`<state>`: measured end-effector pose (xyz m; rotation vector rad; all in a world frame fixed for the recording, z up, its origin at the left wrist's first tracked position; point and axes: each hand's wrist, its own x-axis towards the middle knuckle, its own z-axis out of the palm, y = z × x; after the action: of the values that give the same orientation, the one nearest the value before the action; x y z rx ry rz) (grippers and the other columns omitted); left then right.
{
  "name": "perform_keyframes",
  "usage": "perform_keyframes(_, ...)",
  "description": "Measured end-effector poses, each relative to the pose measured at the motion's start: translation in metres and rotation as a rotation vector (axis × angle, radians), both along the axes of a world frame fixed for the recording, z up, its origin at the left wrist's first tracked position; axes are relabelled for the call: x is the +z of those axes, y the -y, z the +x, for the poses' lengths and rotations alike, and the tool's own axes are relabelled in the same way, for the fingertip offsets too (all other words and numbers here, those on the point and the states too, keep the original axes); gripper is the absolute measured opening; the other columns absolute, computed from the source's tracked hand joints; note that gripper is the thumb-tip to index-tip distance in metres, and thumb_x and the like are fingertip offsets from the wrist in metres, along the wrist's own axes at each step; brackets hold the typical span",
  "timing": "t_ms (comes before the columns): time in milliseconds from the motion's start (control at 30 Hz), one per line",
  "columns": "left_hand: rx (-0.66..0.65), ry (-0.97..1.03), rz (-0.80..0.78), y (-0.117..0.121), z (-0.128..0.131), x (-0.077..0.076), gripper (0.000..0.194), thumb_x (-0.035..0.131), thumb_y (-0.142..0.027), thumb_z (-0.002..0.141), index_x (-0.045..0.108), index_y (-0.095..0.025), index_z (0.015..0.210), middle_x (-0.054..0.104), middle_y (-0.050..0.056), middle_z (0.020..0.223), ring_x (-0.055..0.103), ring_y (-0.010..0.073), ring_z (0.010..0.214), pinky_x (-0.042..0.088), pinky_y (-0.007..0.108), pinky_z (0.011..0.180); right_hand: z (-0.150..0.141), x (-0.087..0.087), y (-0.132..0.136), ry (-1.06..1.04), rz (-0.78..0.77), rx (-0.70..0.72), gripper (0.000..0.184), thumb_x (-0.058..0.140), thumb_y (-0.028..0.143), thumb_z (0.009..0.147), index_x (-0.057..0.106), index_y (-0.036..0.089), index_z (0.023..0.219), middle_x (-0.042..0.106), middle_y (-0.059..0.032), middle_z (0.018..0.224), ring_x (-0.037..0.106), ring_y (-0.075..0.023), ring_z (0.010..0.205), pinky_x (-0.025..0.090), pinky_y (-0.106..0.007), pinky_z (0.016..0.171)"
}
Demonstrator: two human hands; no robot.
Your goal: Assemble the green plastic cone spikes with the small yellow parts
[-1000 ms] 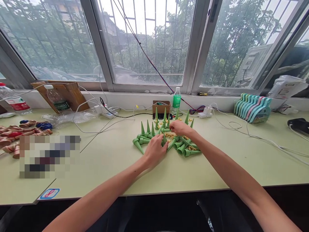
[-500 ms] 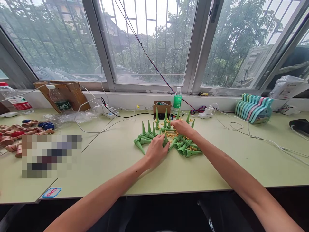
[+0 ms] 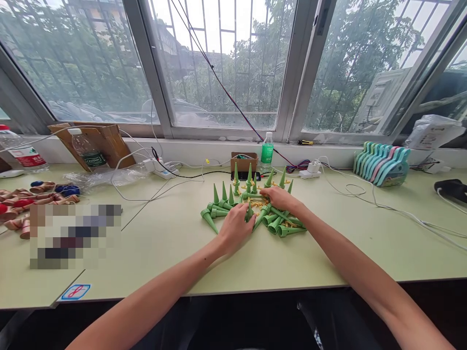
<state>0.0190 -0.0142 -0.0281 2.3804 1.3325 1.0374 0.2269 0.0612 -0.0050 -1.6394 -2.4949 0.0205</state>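
Observation:
My left hand (image 3: 236,226) is closed around a green plastic watering spike (image 3: 249,212), its pointed end showing above the fingers. Farther back, my right hand (image 3: 280,198) reaches in among the spikes with its fingers pinched together; what they hold is hidden. Just behind it, an upright green spike (image 3: 269,179) leans slightly right. Several more spikes with yellow valves (image 3: 236,181) stand at the back. Loose green spikes (image 3: 209,221) lie to the left, and others (image 3: 277,226) form a pile to the right. Small yellow valve pieces (image 3: 260,204) are scattered between the hands.
Behind the spikes are a small cardboard box (image 3: 243,159), a phone (image 3: 251,176) and a green bottle (image 3: 267,149). White cables (image 3: 359,189) run across the table (image 3: 328,262). Wooden toys (image 3: 22,206) lie far left; pastel plastic pieces (image 3: 381,165) stand at the right.
My right hand has shifted slightly right and toward me. The upright spike behind it now leans and sits lower. My left hand keeps its grip in nearly the same place.

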Motion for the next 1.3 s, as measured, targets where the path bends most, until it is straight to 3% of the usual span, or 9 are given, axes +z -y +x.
perform_keyframes(400,-0.018,0.059,-0.005,0.002,0.001,0.001,0.016,0.055,-0.033,0.086,0.062,-0.019,0.088,0.065,0.007,0.087,0.062,0.0209,0.081,0.046,0.032,0.075,-0.003,0.007,0.001,0.009,-0.031,0.049,0.043,0.05,-0.002,0.074,0.066,0.018,0.108,0.071,-0.0076,0.103,0.063,-0.0196,0.092,0.035,-0.022,0.067)
perform_keyframes(833,-0.007,0.006,-0.004,0.002,0.001,0.003,0.016,0.053,-0.033,0.087,0.059,-0.018,0.083,0.062,0.006,0.084,0.059,0.0199,0.076,0.044,0.031,0.071,-0.009,0.008,0.0,-0.028,-0.09,0.063,0.039,0.05,0.003,0.078,0.068,0.018,0.109,0.073,-0.0064,0.096,0.063,-0.0169,0.081,0.036,-0.022,0.063)
perform_keyframes(1033,-0.002,-0.015,-0.03,0.002,0.001,0.005,0.018,0.053,-0.032,0.087,0.061,-0.018,0.094,0.062,0.007,0.086,0.059,0.0208,0.077,0.044,0.032,0.072,-0.01,0.009,0.008,-0.063,-0.089,0.055,0.038,0.047,0.006,0.08,0.069,0.019,0.108,0.072,-0.007,0.092,0.062,-0.0168,0.079,0.037,-0.022,0.064)
perform_keyframes(1300,0.004,-0.036,-0.026,0.001,0.0,0.004,0.018,0.052,-0.032,0.087,0.06,-0.018,0.093,0.062,0.007,0.088,0.059,0.0211,0.079,0.045,0.033,0.072,0.001,0.007,0.011,-0.22,-0.064,0.104,0.037,0.044,0.006,0.08,0.07,0.018,0.103,0.072,-0.0043,0.082,0.06,-0.0145,0.072,0.039,-0.021,0.065)
